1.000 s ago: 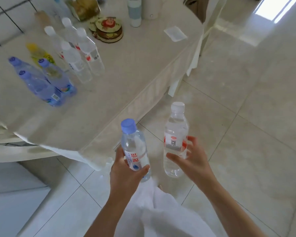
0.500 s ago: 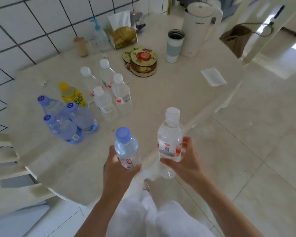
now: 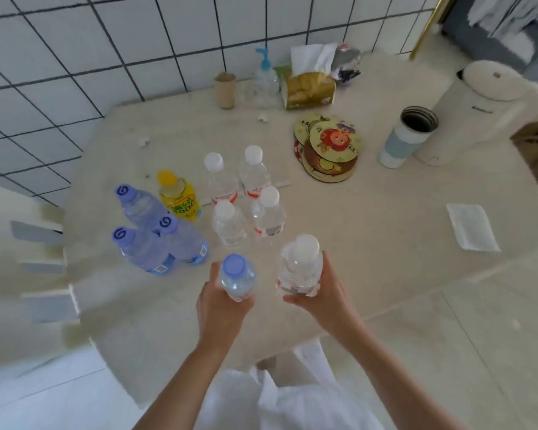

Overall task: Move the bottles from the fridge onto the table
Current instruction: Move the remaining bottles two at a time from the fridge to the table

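Gripping a blue-capped bottle (image 3: 237, 277), the left hand (image 3: 221, 308) has its fingers curled around the lower body, and the bottle stands upright with its cap toward the camera. Beside it the right hand (image 3: 320, 297) is clenched around a white-capped bottle (image 3: 300, 268), also upright, the fingers wrapping the part with the red and white label. Both bottles are held over the near part of the table (image 3: 370, 243); whether their bases touch it cannot be told, since the hands hide them.

Just beyond the hands, four clear white-capped bottles (image 3: 249, 197) stand in a tight cluster. To their left is a yellow bottle (image 3: 177, 197), and left of that three blue bottles (image 3: 156, 231) packed close together, all upright.

Farther back lie a stack of round coasters (image 3: 328, 150) with cartoon prints, a tissue box (image 3: 308, 88), a pump bottle (image 3: 265, 79) and a cardboard tube (image 3: 225, 88) near the tiled wall (image 3: 75, 57). To the right stand an open tumbler (image 3: 407, 136) and a white kettle (image 3: 479, 107), touching or nearly so. A flat white packet (image 3: 471, 226) lies apart near the right edge.
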Demonstrator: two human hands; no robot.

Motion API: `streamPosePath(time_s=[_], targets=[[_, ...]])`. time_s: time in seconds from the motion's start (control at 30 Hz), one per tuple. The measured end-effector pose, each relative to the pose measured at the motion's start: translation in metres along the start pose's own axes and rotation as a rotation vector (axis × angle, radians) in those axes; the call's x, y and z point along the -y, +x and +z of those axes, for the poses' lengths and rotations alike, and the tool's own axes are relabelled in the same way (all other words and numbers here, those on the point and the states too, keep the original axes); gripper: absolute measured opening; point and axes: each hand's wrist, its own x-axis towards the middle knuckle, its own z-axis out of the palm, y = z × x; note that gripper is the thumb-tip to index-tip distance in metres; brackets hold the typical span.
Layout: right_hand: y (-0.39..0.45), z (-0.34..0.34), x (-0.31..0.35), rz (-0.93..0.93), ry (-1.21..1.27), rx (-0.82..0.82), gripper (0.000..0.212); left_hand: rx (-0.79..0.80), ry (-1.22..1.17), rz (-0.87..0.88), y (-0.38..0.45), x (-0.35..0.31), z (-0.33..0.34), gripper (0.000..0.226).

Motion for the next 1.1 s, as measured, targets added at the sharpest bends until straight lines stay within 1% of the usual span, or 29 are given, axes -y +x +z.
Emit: streamPosePath(time_s=[0.13, 0.2, 0.33, 0.43, 0.53, 0.6, 0.67, 0.77, 0.9, 1.0, 1.1], targets=[[0.041, -0.001, -0.006, -0.061, -0.083, 0.146, 0.062, -0.084, -0.034, -0.116, 0.009, -0.010, 0.012, 0.045], [0.058, 0.000, -0.007, -0.093, -0.111, 0.204, 0.063, -0.104, -0.042, -0.145, 0.014, -0.015, 0.017, 0.046], [0.081, 0.001, -0.012, -0.158, -0.169, 0.281, 0.073, -0.096, -0.045, -0.177, 0.022, -0.017, 0.025, 0.048], [0.092, 0.002, -0.017, -0.186, -0.183, 0.309, 0.076, -0.100, -0.026, -0.159, 0.023, -0.014, 0.030, 0.048], [0.098, 0.003, -0.021, -0.203, -0.191, 0.323, 0.082, -0.098, -0.088, -0.147, 0.022, -0.010, 0.030, 0.057], [0.101, 0.005, -0.023, -0.212, -0.197, 0.344, 0.087, -0.090, -0.118, -0.139, 0.020, -0.007, 0.028, 0.059], [0.102, 0.006, -0.025, -0.213, -0.202, 0.358, 0.086, -0.082, -0.124, -0.122, 0.021, -0.005, 0.028, 0.059], [0.104, 0.006, -0.029, -0.204, -0.184, 0.382, 0.079, -0.039, -0.097, -0.105, 0.027, 0.002, 0.027, 0.062], [0.105, 0.002, -0.030, -0.218, -0.185, 0.424, 0.078, 0.053, -0.118, -0.079, 0.033, 0.011, 0.022, 0.072], [0.108, 0.001, -0.026, -0.221, -0.205, 0.467, 0.079, 0.095, -0.132, -0.038, 0.034, 0.013, 0.018, 0.081], [0.111, 0.001, -0.021, -0.208, -0.220, 0.475, 0.085, 0.105, -0.128, -0.002, 0.035, 0.015, 0.020, 0.079]])
